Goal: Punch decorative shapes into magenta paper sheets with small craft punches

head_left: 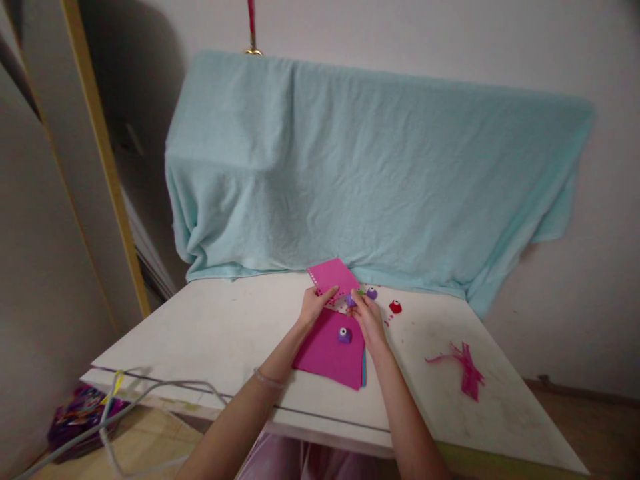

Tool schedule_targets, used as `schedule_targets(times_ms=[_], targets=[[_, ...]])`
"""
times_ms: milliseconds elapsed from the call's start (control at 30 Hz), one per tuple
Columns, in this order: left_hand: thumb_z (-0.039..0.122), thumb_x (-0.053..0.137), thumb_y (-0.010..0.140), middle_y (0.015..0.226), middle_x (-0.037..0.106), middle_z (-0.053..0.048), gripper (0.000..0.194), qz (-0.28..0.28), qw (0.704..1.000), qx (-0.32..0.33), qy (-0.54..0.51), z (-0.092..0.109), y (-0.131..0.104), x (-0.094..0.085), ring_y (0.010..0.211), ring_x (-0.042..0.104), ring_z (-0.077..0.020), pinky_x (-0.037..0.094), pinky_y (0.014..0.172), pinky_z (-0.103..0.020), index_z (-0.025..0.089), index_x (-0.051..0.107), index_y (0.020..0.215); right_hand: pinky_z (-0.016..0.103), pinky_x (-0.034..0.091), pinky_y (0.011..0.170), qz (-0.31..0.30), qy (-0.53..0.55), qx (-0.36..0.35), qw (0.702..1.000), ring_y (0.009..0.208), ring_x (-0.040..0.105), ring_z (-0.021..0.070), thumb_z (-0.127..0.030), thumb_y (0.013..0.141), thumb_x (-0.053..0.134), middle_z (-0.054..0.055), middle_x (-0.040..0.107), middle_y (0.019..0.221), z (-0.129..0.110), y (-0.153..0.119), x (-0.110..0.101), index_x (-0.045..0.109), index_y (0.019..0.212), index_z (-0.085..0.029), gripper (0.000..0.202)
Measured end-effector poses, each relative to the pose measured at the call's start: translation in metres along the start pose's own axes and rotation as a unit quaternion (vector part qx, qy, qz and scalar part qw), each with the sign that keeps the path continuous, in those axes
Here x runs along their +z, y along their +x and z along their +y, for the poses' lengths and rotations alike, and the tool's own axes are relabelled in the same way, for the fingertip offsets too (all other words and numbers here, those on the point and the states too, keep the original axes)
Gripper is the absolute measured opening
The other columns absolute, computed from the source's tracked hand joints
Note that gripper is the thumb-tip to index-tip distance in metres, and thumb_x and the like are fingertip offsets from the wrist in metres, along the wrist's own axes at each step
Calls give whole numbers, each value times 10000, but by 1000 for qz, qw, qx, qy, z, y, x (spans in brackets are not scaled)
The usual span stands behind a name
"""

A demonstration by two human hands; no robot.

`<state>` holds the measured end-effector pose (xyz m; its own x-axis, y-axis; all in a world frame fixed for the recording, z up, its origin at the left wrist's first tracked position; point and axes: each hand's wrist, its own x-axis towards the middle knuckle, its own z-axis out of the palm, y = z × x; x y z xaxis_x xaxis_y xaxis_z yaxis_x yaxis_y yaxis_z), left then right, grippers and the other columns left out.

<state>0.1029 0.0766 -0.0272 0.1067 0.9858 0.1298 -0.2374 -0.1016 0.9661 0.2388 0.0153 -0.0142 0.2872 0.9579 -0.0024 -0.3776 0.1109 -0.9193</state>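
Note:
My left hand grips the lower left part of a pink sheet, which has small holes along its left edge. My right hand is closed on a small purple punch at the sheet's lower right corner. Below my hands lies a stack of darker pink paper, with blue edges showing on its right side. Another purple punch rests on this stack. Beyond my right hand are a third purple punch and a red punch. A bit of green shows beside my right fingertips.
Pink shredded strips lie on the right of the white table. Small pink bits are scattered near the punches. A light blue cloth hangs behind the table. A grey cable crosses the front left edge.

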Motion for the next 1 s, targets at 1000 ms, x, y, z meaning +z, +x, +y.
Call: schedule_targets(times_ms=[1000], targets=[[488,744,668,728,700,-77,420,-19,998,33,49,-7,3,-2,582,588,-148,434,567,-239,91,696,796,259,437,503,3,-17,-18,1000,516,541,126,-491,652,773,8,612,654,9,7,-7,637,769,-170,368]])
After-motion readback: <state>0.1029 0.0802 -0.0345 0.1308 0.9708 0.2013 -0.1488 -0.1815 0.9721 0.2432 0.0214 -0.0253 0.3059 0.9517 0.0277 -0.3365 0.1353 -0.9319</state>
